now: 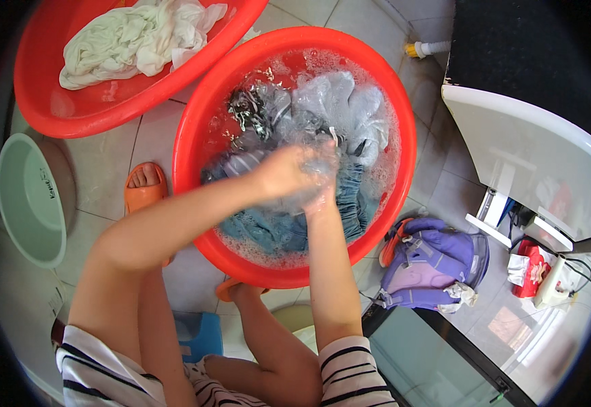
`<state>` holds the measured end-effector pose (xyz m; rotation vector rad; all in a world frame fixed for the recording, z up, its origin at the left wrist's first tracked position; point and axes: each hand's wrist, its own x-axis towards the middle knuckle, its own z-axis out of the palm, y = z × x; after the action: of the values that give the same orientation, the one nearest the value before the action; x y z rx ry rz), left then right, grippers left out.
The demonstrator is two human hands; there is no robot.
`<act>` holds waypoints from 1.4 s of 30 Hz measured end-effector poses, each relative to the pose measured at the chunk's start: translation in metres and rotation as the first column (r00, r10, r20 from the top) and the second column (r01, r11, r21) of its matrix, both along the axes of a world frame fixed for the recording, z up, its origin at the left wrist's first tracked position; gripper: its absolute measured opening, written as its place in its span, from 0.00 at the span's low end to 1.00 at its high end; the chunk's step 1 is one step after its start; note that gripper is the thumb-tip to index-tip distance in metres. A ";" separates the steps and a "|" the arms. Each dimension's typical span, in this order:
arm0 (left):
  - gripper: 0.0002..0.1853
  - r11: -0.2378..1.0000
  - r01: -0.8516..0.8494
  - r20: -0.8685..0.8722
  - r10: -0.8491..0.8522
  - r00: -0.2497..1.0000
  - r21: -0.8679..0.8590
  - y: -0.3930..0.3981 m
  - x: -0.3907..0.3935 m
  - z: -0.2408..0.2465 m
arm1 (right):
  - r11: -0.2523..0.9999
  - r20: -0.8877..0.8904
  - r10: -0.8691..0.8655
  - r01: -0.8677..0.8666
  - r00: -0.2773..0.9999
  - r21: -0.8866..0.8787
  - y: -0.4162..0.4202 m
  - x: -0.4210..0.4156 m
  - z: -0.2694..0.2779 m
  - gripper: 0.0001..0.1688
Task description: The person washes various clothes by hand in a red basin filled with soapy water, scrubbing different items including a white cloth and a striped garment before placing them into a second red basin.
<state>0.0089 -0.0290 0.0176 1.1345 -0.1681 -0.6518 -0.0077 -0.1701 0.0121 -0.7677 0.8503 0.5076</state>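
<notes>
A round red plastic tub (295, 280) holds sudsy water and wet clothes. My left hand (290, 170) and my right hand (323, 191) meet over its middle, touching a wet dark grey garment (288, 201); motion blur hides the fingers. Pale grey fabric (326, 96) lies behind them, with a black and white patterned cloth (249, 112) at the back left. Blue denim with a gathered waistband (351, 198) sits in the water at the right and front of my hands.
Another red tub (61, 122) with white wet cloth (127, 40) touches this tub's back left. A pale green basin (31, 203) stands left. A purple backpack (428, 264), a glass-topped table (428, 351) and a white cabinet (524, 152) are right. A blue plastic stool (209, 330) is below me.
</notes>
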 end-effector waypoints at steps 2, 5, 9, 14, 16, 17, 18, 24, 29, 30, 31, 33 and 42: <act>0.15 0.979 0.066 0.405 -0.141 0.903 0.195 0.003 -0.015 0.031 | 0.999 0.200 -0.019 0.010 0.980 0.048 0.015 -0.005 0.006 0.31; 0.12 0.947 -0.081 0.738 -0.188 0.648 0.311 0.003 -0.027 0.052 | 0.998 0.347 -0.060 0.055 0.936 0.025 0.008 -0.023 -0.003 0.26; 0.13 0.830 -0.324 0.813 -0.237 0.532 0.454 0.014 0.003 0.041 | 0.978 0.263 -0.200 0.210 0.944 -0.011 0.029 -0.043 -0.003 0.19; 0.13 0.654 -0.591 0.815 -0.069 0.575 0.472 0.031 0.047 0.013 | 0.904 0.150 -0.015 0.077 0.989 -0.421 0.048 -0.021 0.088 0.16; 0.14 0.589 -0.584 0.749 -0.054 0.661 0.558 0.039 0.052 0.010 | 0.526 0.194 0.393 -0.046 0.899 -0.849 0.020 -0.013 0.089 0.23; 0.15 0.556 -0.596 0.725 -0.016 0.689 0.579 0.042 0.053 0.008 | 0.235 0.111 0.581 -0.035 0.806 -0.971 0.014 -0.006 0.088 0.25; 0.15 0.538 -0.513 0.676 -0.152 0.721 0.668 0.041 0.053 0.001 | 0.171 0.119 0.623 0.014 0.773 -0.985 0.012 0.000 0.083 0.26; 0.27 0.607 -0.244 0.593 -0.479 0.647 0.756 0.024 0.036 -0.056 | -0.386 -0.367 0.792 -0.066 0.487 -0.920 0.019 -0.006 0.015 0.37; 0.29 0.459 0.359 -0.018 -0.597 0.802 0.813 0.006 0.059 -0.076 | -0.663 -0.742 0.613 -0.335 0.271 -0.670 0.029 0.000 -0.031 0.39; 0.29 0.571 0.378 0.006 -0.557 0.831 0.729 0.007 0.055 -0.084 | -0.763 -0.773 0.553 -0.183 0.311 -0.620 0.027 -0.008 -0.048 0.33; 0.29 0.669 0.383 0.016 -0.508 0.861 0.637 0.017 0.046 -0.097 | -0.729 -0.750 0.588 -0.202 0.303 -0.654 0.035 -0.005 -0.046 0.29; 0.29 0.745 0.260 0.117 -0.411 0.904 0.614 0.028 0.037 -0.109 | -0.660 -0.702 0.650 -0.242 0.290 -0.711 0.045 0.007 -0.040 0.23; 0.34 0.693 -0.089 0.309 -0.199 0.930 0.715 0.046 0.017 0.001 | 0.152 0.063 0.475 -0.012 0.878 -0.988 0.012 -0.003 0.013 0.14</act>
<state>0.0263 0.0174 0.0186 2.0397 -0.2777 -0.5607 -0.0110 -0.1578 0.0249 -2.2325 0.5909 -0.0196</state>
